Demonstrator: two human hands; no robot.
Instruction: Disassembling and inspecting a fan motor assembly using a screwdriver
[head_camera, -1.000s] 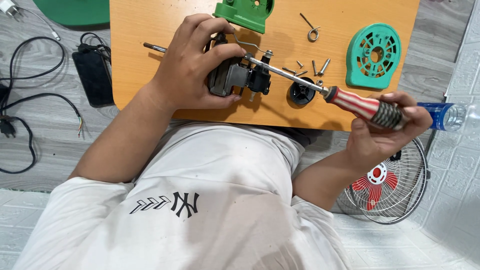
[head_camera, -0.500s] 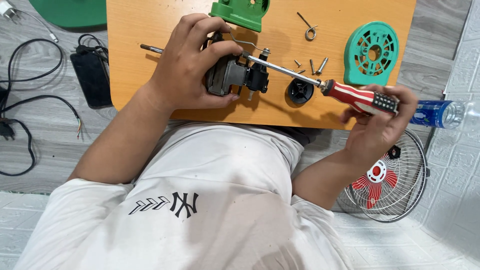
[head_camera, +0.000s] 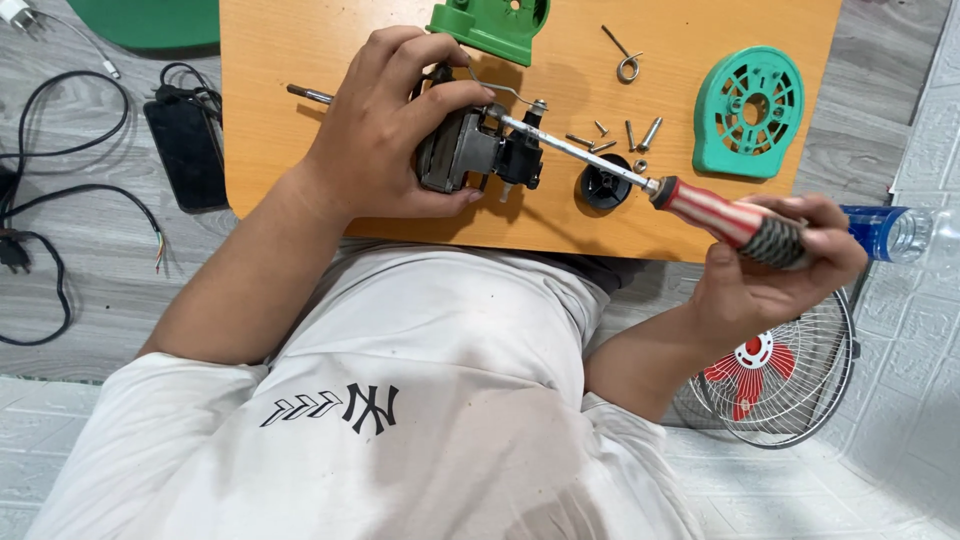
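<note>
Head camera looked straight down over my lap onto the orange worktop (head_camera: 300, 60). My left hand (head_camera: 385, 125) was closed around a small fan motor (head_camera: 470, 150), gripping its grey body from above and pressing it down on the worktop near the front edge; a thin metal shaft (head_camera: 305, 95) stuck out past my knuckles to the left. My right hand (head_camera: 775, 265) was wrapped around the red-and-white striped handle of a screwdriver (head_camera: 720, 215), held off the front right corner of the worktop. The steel shank ran up and left, and its tip met the black end of the motor. A black round knob (head_camera: 605, 187) lay just under the shank. Several loose screws (head_camera: 630, 135) were scattered just beyond it, and a bent wire clip (head_camera: 625, 60) lay further back. A teal round motor cover (head_camera: 748, 112) rested to the right, well apart from the motor. A green plastic housing (head_camera: 490, 22) sat at the far edge, just behind my left hand. On the floor, a fan guard with red blades (head_camera: 770, 375) lay to my right, and black cables (head_camera: 60, 200) to my left.
</note>
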